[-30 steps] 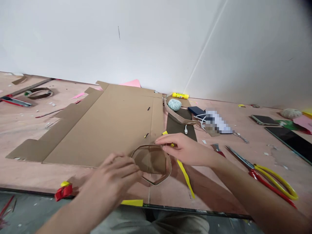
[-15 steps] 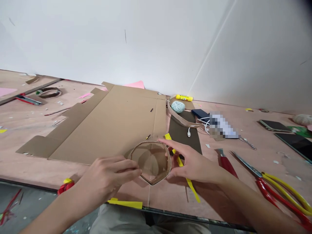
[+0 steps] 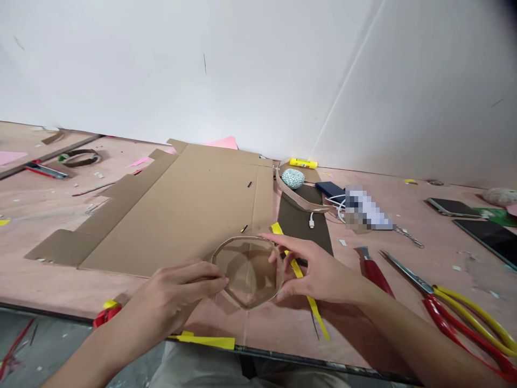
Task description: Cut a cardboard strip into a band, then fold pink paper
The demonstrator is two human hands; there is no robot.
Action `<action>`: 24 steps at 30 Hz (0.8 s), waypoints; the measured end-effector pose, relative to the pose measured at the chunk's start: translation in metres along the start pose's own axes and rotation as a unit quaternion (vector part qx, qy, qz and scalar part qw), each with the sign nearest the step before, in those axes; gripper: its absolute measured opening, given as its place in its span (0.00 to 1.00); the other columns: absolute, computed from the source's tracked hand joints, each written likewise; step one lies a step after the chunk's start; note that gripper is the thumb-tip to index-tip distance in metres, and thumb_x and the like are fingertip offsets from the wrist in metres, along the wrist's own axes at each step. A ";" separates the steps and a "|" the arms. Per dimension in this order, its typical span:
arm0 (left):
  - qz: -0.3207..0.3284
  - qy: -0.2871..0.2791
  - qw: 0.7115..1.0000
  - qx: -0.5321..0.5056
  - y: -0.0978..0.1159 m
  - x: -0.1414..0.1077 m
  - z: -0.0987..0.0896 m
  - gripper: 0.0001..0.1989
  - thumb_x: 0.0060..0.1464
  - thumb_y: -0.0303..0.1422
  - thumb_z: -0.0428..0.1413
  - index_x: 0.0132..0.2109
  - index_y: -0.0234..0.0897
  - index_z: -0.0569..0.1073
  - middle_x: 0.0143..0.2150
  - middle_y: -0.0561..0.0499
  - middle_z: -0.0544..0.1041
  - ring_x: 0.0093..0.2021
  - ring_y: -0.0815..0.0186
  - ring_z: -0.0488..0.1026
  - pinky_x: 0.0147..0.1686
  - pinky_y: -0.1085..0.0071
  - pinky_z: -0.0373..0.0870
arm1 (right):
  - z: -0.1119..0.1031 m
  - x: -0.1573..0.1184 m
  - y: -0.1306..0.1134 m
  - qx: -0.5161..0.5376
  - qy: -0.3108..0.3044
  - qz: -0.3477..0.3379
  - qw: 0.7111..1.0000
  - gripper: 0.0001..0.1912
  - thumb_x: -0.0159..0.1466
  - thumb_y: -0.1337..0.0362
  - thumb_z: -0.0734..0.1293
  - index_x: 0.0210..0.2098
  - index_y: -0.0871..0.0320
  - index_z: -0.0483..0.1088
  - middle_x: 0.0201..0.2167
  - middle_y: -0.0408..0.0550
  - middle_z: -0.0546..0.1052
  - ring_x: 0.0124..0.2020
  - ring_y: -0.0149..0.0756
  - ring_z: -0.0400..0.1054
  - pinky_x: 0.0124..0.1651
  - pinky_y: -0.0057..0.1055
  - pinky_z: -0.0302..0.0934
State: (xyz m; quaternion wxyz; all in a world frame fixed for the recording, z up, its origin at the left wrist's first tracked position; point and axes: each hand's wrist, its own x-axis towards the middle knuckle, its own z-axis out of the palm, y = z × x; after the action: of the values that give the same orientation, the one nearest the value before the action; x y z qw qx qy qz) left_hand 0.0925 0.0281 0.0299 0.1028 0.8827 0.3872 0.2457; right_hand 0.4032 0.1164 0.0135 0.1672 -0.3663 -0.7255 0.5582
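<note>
Between my hands is a cardboard ring (image 3: 233, 296), a thin strip bent into a rounded loop with a pointed corner towards me. My left hand (image 3: 177, 291) pinches its left side between thumb and fingers. My right hand (image 3: 311, 267) grips the right side, the index finger along the far rim and the thumb at the near right. Through the loop the tabletop and the edge of a large flat cardboard sheet (image 3: 194, 205) show. A yellow paper strip (image 3: 313, 310) runs beneath my right hand.
Scissors (image 3: 440, 307) and a red-handled cutter (image 3: 375, 275) lie to the right. Phones (image 3: 488, 237), a white cable (image 3: 311, 221), a patterned ball (image 3: 293, 178) and a glue stick (image 3: 303, 163) lie farther back. At left are a box cutter (image 3: 46, 170) and another cardboard ring (image 3: 81, 157).
The cardboard ring looks slightly wider and has shifted a little to the left with my left hand. Both hands keep hold of it. The view has moved slightly.
</note>
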 end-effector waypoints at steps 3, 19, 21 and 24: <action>0.011 -0.009 1.000 0.010 -0.001 0.000 0.002 0.22 0.65 0.18 0.48 0.53 0.41 0.82 0.52 0.48 0.86 0.48 0.66 0.85 0.45 0.78 0.78 | 0.001 0.000 0.004 0.080 -0.032 -0.006 0.996 0.52 0.58 0.69 0.80 0.76 0.37 0.59 0.54 0.44 0.80 0.42 0.34 0.73 0.48 0.32 0.70; 0.024 -0.081 0.996 -0.028 0.010 0.006 0.007 0.25 0.62 0.17 0.47 0.56 0.43 0.78 0.51 0.50 0.83 0.45 0.63 0.79 0.43 0.72 0.76 | 0.014 0.020 0.024 0.200 0.104 -0.014 0.974 0.24 0.64 0.50 0.78 0.57 0.50 0.82 0.50 0.51 0.86 0.35 0.38 0.80 0.44 0.39 0.74; 0.039 -0.070 0.997 -0.013 0.013 0.007 0.009 0.27 0.60 0.16 0.46 0.57 0.43 0.78 0.51 0.50 0.84 0.43 0.63 0.79 0.43 0.70 0.76 | 0.019 0.023 0.024 0.217 0.130 -0.011 0.967 0.23 0.63 0.48 0.78 0.54 0.52 0.84 0.48 0.52 0.86 0.33 0.38 0.80 0.42 0.39 0.74; 0.047 -0.045 0.998 -0.004 0.018 0.006 0.013 0.29 0.57 0.16 0.46 0.58 0.42 0.77 0.51 0.51 0.85 0.41 0.63 0.78 0.42 0.69 0.75 | 0.023 0.025 0.022 0.248 0.155 -0.003 0.956 0.22 0.59 0.49 0.81 0.48 0.53 0.84 0.43 0.51 0.87 0.29 0.36 0.79 0.38 0.37 0.73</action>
State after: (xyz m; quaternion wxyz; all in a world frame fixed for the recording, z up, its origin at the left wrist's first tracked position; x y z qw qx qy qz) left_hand 0.1139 0.0204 0.0280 0.1117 0.9096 0.3395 0.2117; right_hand 0.3787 0.1208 -0.0187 0.3650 -0.3935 -0.5305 0.6561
